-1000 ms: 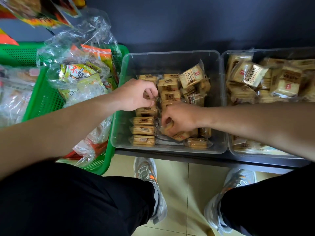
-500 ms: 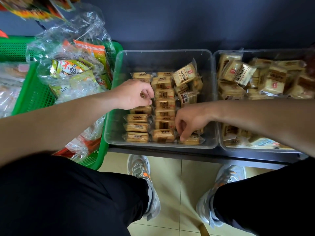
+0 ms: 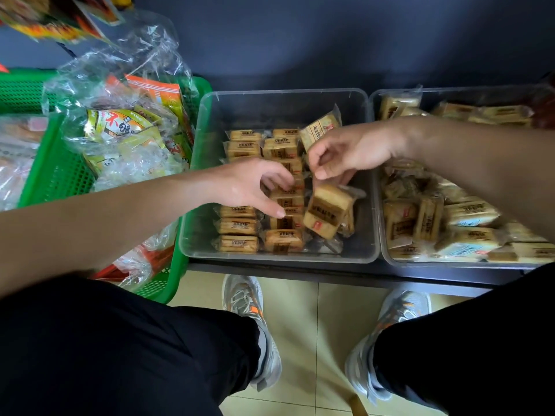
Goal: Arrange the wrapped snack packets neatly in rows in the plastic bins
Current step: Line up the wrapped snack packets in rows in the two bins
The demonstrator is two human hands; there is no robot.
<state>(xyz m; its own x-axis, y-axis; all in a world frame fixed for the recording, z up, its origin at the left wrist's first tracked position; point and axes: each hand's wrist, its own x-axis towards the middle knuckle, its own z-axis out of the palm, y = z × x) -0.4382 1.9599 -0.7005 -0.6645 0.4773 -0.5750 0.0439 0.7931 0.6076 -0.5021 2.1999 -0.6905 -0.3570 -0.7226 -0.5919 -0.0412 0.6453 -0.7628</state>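
A clear plastic bin [image 3: 270, 111] holds tan wrapped snack packets in two rows: the left row [image 3: 238, 226] and the middle row [image 3: 283, 237]. My left hand [image 3: 249, 187] reaches over the middle row, its curled fingers and outstretched thumb clasping packets there. Above the bin's right part, my right hand [image 3: 351, 151] pinches the wrapper end of one snack packet [image 3: 327, 213], which hangs tilted. Another packet [image 3: 318, 127] leans behind that hand. A second clear bin [image 3: 450, 264] to the right is full of unsorted packets.
A green mesh basket [image 3: 57, 175] with large clear bags of other snacks stands to the left, touching the first bin. Both bins sit on a dark shelf [image 3: 300, 273] against a dark wall. My knees and grey shoes are below, on a tiled floor.
My right hand rose from the bin's front right corner to its upper right, lifting one packet by its wrapper. My left hand shifted right, from the left row onto the middle row.
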